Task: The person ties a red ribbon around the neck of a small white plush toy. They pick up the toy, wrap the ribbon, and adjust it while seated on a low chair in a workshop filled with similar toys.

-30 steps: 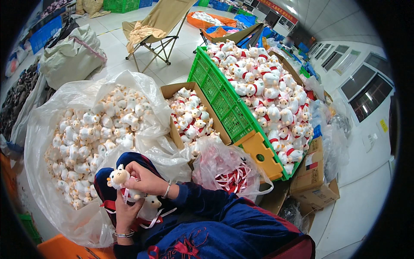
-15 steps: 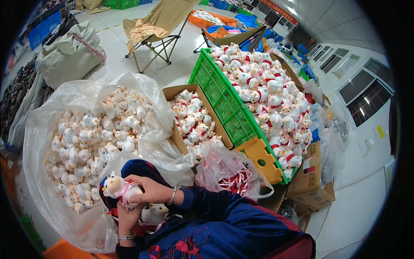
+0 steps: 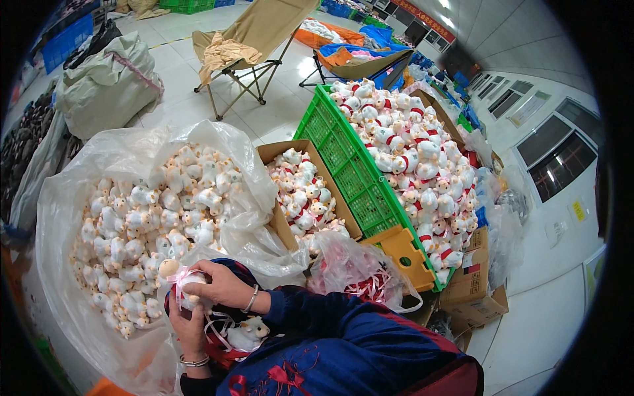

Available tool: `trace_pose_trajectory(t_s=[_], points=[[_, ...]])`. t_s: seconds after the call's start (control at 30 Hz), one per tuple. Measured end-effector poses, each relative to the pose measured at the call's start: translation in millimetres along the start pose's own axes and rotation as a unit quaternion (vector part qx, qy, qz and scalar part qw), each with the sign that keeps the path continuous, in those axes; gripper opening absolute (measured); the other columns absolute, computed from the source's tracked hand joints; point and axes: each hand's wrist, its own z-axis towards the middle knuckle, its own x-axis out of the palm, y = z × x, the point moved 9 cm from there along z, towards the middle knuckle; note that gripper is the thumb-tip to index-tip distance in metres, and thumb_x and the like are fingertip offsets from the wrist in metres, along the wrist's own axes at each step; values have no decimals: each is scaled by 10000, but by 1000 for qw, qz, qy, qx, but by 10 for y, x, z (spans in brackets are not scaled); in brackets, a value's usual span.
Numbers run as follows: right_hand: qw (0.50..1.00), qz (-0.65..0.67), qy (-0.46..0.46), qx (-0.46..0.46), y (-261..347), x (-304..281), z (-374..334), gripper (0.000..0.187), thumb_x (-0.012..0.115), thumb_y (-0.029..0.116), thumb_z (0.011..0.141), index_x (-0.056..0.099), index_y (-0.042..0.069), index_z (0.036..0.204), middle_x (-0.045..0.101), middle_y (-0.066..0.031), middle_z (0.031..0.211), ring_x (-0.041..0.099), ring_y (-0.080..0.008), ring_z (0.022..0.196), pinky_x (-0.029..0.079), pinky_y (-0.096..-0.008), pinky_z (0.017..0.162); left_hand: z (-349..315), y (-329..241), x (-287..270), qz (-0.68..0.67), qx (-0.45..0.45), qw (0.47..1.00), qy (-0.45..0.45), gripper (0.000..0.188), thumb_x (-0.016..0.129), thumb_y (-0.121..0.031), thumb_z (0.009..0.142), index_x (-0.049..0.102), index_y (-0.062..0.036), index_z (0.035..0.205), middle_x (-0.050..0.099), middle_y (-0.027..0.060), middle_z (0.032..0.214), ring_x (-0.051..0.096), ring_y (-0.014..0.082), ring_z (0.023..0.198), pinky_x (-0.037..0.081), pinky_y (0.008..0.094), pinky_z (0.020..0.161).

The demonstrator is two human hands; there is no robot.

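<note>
Above my lap, a small white plush animal with a pale tan head is held between both hands. A pink ribbon circles its neck. My right hand closes over its body from the right, fingers at the ribbon. My left hand grips the body from below, its fingers partly hidden. A second white plush animal lies on my lap, close to my right wrist, with loose pale ribbons and red cloth beside it.
A clear plastic sack of plain plush animals stands at left. Ribboned ones fill a cardboard box and a green crate. A plastic bag of ribbons, a yellow plastic piece and a folding chair are around.
Both hands have tipped the held plush animal, so its face no longer shows toward me. It sits slightly further left. More of the second plush animal and the loose ribbons on my lap shows.
</note>
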Motion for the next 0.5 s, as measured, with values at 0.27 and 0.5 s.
trace_pose_trajectory(t_s=[0.27, 0.5], points=[[998, 39, -22, -41, 17, 184, 232, 495, 715, 272, 925, 517, -8, 1281, 608, -77, 1156, 578, -127, 1039, 488, -272, 910, 124, -30, -234, -24, 13, 998, -58, 541, 673, -121, 926, 446, 32, 1392, 576, 132, 1289, 583, 211, 1142, 477, 334, 972], [990, 50, 96, -94, 200, 356, 191, 655, 652, 229, 937, 358, -3, 1475, 520, -134, 1364, 520, -199, 1237, 434, -332, 1051, 141, -178, -361, -51, 59, 990, -121, 579, 700, -195, 925, 432, 21, 1390, 560, 142, 1310, 557, 232, 1185, 447, 366, 1015]])
